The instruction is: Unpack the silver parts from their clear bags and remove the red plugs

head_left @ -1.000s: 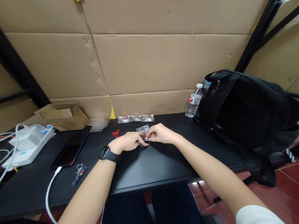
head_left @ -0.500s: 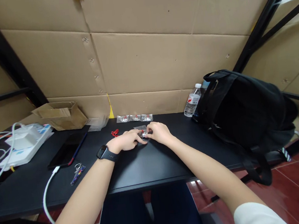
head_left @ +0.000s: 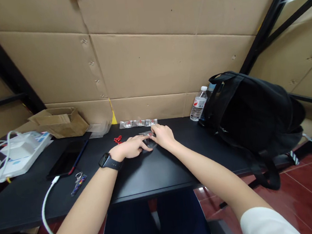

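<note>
A small clear plastic bag lies on the black desk between my hands. My left hand, with a dark watch at its wrist, holds the bag's left side, index finger and thumb apart across it. At the bag's upper right edge my right hand is closed in a pinch; a small red piece shows beside its fingertips, too small to name. Behind my hands, several packed round silvery pieces with red marks lie in a row. A red cord rests left of my left hand.
Flat clear bags lie beside an open cardboard box. Leftward are a power strip, a phone on a white cable and a keychain. A water bottle and black backpack stand right.
My right hand has shifted up and slightly away from the left, off the bag's middle. More of the bag shows between my hands. The whole view has moved slightly.
</note>
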`<state>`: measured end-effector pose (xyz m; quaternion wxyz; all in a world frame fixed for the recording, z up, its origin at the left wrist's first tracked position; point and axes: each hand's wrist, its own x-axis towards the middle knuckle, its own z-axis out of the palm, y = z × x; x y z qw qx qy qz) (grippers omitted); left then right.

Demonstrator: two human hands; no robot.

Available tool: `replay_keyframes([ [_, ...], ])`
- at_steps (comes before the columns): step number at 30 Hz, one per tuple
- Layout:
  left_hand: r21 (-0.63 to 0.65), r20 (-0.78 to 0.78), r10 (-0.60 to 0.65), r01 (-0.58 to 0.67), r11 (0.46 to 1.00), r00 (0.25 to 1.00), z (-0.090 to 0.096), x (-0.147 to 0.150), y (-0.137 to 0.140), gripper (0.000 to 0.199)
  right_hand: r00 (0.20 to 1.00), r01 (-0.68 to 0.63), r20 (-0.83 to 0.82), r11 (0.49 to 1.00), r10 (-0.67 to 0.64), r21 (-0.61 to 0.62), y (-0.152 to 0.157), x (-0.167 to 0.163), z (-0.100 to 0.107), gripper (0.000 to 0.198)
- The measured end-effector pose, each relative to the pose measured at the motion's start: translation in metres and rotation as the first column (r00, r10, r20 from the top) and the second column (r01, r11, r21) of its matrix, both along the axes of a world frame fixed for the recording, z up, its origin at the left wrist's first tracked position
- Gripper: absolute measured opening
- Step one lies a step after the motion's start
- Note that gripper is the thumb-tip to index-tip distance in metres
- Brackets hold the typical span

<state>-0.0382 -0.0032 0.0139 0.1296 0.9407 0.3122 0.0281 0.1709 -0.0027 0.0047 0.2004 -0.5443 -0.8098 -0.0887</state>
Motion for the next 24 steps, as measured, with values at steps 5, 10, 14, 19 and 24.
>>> replay_keyframes([
  [5, 0.013, 0.03, 0.03, -0.031, 0.999, 0.999, 0.0, -0.003, 0.003, 0.054, 0.999, -0.051, 0.013, 0.999, 0.051, 0.013, 0.004, 0.002, -0.004, 0.014],
  [10, 0.112, 0.241, 0.023, -0.051, 0.992, 0.97, 0.002, -0.004, 0.009, 0.056, 0.897, -0.396, -0.238, 0.916, 0.371, -0.062, 0.009, 0.025, 0.003, 0.015],
  [14, 0.196, 0.36, 0.059, -0.137, 0.971, 0.931, -0.004, 0.0, 0.013, 0.057, 0.849, -0.454, -0.317, 0.891, 0.423, -0.025, 0.013, 0.042, 0.008, 0.014],
  [19, 0.233, 0.309, 0.163, -0.241, 0.942, 0.937, -0.011, 0.006, 0.015, 0.023, 0.86, -0.465, -0.298, 0.876, 0.414, -0.125, 0.016, 0.04, 0.001, 0.022],
  [24, 0.163, 0.365, 0.253, -0.329, 0.93, 0.896, -0.009, 0.003, 0.017, 0.008, 0.862, -0.456, -0.3, 0.884, 0.409, -0.102, 0.018, 0.036, 0.0, 0.003],
])
